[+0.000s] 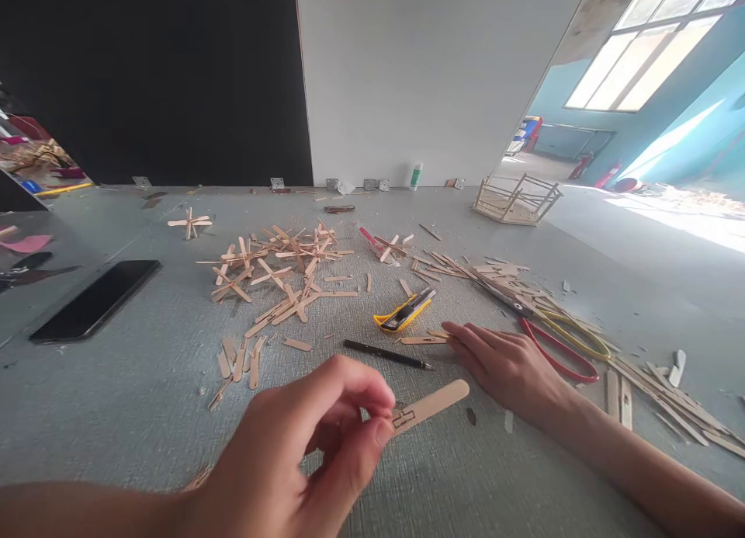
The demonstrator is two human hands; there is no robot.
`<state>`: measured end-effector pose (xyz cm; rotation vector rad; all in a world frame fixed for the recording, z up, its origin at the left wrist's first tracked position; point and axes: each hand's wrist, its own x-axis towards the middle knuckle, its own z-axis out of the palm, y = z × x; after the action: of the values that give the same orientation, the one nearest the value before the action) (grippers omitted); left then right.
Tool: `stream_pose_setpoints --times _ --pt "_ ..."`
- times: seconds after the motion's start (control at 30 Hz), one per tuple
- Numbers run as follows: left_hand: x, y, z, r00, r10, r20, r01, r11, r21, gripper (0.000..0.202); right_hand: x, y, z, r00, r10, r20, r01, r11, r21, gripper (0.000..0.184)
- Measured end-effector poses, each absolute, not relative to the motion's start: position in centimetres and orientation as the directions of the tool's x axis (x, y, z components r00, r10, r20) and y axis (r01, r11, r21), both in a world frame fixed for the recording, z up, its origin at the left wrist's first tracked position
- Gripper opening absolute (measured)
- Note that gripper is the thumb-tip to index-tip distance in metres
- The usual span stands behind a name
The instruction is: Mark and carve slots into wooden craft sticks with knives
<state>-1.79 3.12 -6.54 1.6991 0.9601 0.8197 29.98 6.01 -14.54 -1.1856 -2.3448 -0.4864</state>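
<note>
Head: stick [434, 406] between left fingers [375, 394]

We appear to be in a workshop: our grey table [145, 414] is strewn with wooden sticks [298, 344], with a yellow cutter [403, 311], a black pen [384, 353] and scissors [519, 308] among them. Metal hinges [278, 183] line the foot of the upright boards [431, 80], and to the right we see a blue wall [713, 76] and a big paned window [649, 50].

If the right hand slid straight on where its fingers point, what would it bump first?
Past the wooden sticks at the right hand, probably the yellow cutter; depth is unclear.
</note>
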Motion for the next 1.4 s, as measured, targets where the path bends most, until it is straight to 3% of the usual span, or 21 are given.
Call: stream_pose_setpoints --times 0.07,0.17,0.33,0.5,0.73,1.07,1.23,1.4 --pt "-1.7 4.2 -7.3 0.535 0.845 -0.018 0.27 -0.15 0.951 0.019 29.9 5.8 -14.5 -0.485 0.651 0.584 0.831 0.551 0.077 0.024" --pt "-1.8 6.0 -8.9 0.575 0.784 -0.234 0.489 -0.1 0.866 0.023 29.2 5.1 -13.9 -0.519 0.649 0.557 0.805 0.59 0.063 0.026" --pt "-2.0 7.6 -10.9 0.615 0.742 -0.267 0.543 -0.154 0.825 0.02 26.8 2.9 -12.3 -0.727 0.625 0.285 0.65 0.759 -0.006 0.044" --pt "-2.0 7.9 -11.2 0.631 0.729 -0.266 0.506 -0.127 0.853 0.023 25.2 1.2 -12.4 -0.738 0.619 0.268 0.641 0.767 -0.007 0.045" --pt "-2.4 8.2 -11.3 0.601 0.626 -0.496 0.63 0.01 0.776 0.03 25.2 0.9 -13.0 -0.73 0.621 0.284 0.652 0.758 0.017 0.045" --pt "-2.3 8.4 -10.8 0.631 0.624 -0.461 0.65 -0.102 0.753 0.029 25.5 1.0 -13.0 -0.744 0.617 0.256 0.643 0.766 0.02 0.046" --pt "-2.4 8.6 -10.8 0.656 0.637 -0.404 0.654 -0.212 0.726 0.028 25.6 1.3 -12.8 -0.715 0.637 0.287 0.652 0.756 -0.054 0.047" --pt "-2.4 9.0 -10.2 0.661 0.581 -0.474 0.663 -0.159 0.731 0.028 25.7 1.8 -12.8 -0.69 0.665 0.286 0.665 0.738 -0.114 0.052"
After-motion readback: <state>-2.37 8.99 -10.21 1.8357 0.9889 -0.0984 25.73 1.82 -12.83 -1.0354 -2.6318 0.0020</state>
